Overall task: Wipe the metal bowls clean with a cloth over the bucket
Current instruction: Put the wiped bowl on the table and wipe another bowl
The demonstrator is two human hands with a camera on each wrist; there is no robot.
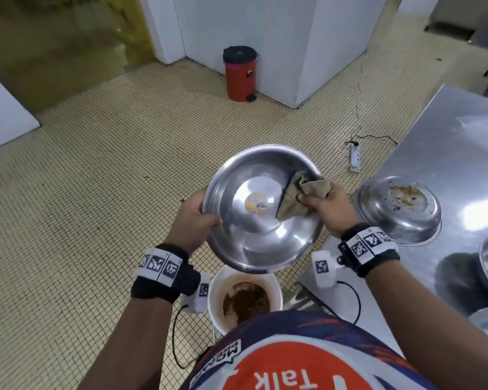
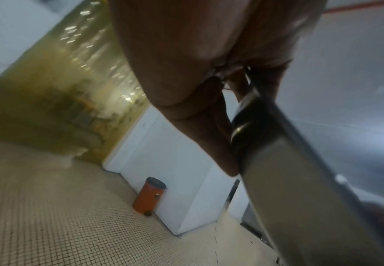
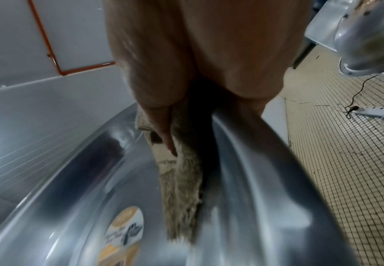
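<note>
Our left hand (image 1: 193,218) grips the steel bowl's (image 1: 254,220) left rim above the bucket (image 1: 217,294); our right hand (image 1: 326,209) pinches the cloth (image 1: 296,199) over its right rim.

We see bare forearms, each with a black wristband (image 1: 164,280) carrying white panels printed with black square-code markers. A white camera block (image 1: 323,269), also marked with a code, hangs under the right wrist, and a black cable (image 1: 352,299) loops from it. Another white block (image 1: 198,294) sits under the left wrist. The shirt (image 1: 307,358) is navy, orange and white, printed "Talk".
</note>
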